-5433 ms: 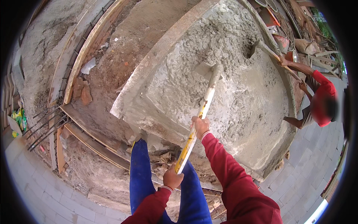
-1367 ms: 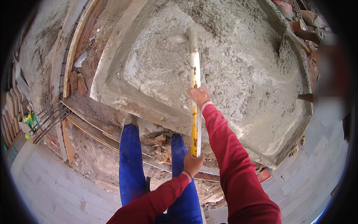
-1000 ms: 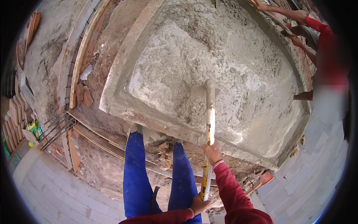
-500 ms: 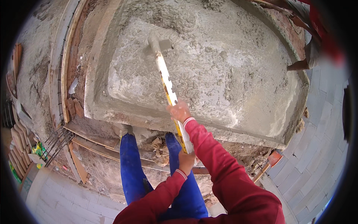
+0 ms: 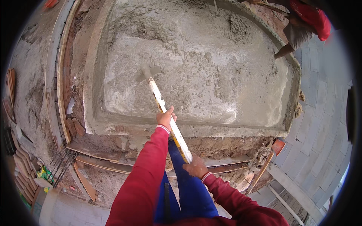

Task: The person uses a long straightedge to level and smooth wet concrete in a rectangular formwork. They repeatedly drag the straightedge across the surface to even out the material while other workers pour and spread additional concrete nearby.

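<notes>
A hoe with a long white-and-yellow handle slants across the middle of the view, its paint worn. The hoe's grey-coated head rests in the wet grey concrete, partly sunk. Partway along the handle, my left hand is closed round it with the thumb raised. My right hand grips the handle's near end, close to my blue trouser leg. The concrete fills a broad, low-walled trough and looks lumpier toward the far side.
Another person in red stands at the far right edge of the trough. An orange-bladed tool leans at the right, beside grey paving. Boards, steel bars and stacked tiles lie at the left.
My hands have traded places: the left now holds higher up the handle and the right its near end. The hoe's head sits slightly left and nearer in the picture. The whole view has shifted.
</notes>
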Tool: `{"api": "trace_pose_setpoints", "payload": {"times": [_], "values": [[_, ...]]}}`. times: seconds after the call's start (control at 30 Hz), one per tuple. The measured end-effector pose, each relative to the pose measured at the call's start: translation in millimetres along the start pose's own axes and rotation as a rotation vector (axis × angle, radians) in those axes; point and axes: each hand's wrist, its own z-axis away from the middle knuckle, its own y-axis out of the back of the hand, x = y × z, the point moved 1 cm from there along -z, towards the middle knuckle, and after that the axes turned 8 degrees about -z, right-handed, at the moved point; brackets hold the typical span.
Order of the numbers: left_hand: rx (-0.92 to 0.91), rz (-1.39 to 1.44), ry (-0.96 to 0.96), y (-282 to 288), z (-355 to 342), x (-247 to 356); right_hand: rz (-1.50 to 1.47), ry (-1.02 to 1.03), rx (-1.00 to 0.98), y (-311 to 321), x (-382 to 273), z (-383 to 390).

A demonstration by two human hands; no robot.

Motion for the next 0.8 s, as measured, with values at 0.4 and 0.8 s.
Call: {"api": "trace_pose_setpoints", "payload": {"times": [0.4, 0.8], "values": [[0.157, 0.138, -0.232, 84.2, 80.5, -14.3, 0.033, 0.1, 0.096, -91.8, 30.8, 46.5], [0.15, 0.391, -0.171, 60.9, 4.0, 16.2, 0.346, 0.213, 0.05, 22.1, -20.2, -12.9]]}}
